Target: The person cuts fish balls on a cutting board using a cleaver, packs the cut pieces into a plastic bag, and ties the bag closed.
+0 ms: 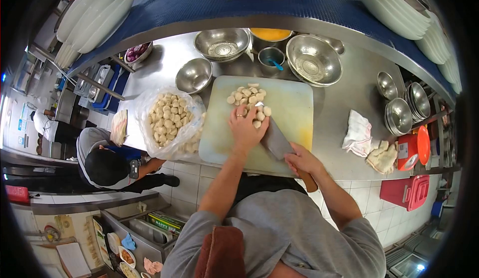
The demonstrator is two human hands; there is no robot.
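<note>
On a big, pale plastic board [294, 106], a wide, grey metal knife [276, 142] sat tight in the right hand [304, 161]. The left hand [246, 130] touched small, round cream balls [245, 96] there; I couldn't tell its grip. Cutting seemed underway; the next cut needed that hand clear.

A commercial kitchen: a steel counter [332, 121] carries a large cutting board [292, 103] and a broad knife [277, 141] at the centre, with metal bowls [222, 43] at 12 o'clock and more stacked at 3. White plates [97, 21] pile up at 10 and 2 on a blue shelf [184, 6]. A second person [106, 167] stands near 9 on tiled floor [187, 190].
</note>
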